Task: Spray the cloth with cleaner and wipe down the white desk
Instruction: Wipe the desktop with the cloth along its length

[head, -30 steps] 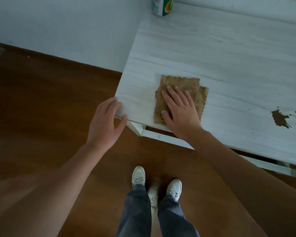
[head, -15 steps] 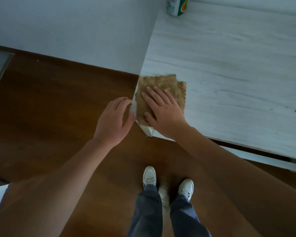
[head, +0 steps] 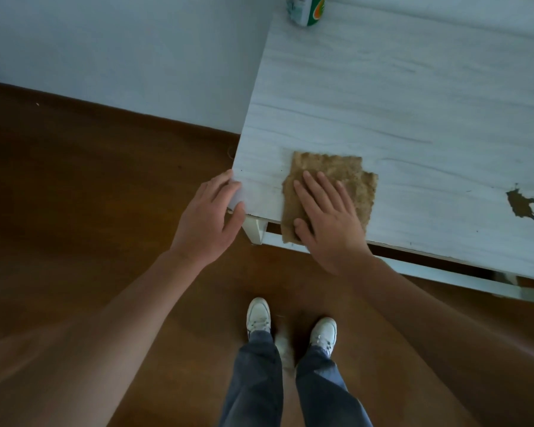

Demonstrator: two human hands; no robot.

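A folded brown cloth [head: 349, 174] lies flat on the white desk [head: 398, 97] near its front left corner, its near edge hanging slightly over the front edge. My right hand [head: 327, 217] presses flat on the cloth, fingers spread. My left hand [head: 208, 217] grips the desk's front left corner, thumb under the edge. A green and white cleaner bottle [head: 305, 9] stands at the far left of the desk, cut off by the frame's top. A dark brown stain [head: 520, 204] with small splashes marks the desk to the right of the cloth.
A brown wooden floor [head: 90, 211] spreads left of and below the desk. A pale wall [head: 121, 47] with a dark skirting runs behind. My legs and white shoes [head: 259, 315] stand below the desk's front edge.
My right hand slid the cloth left to the desk's corner, then back right along the front edge. My left hand stayed at the corner.
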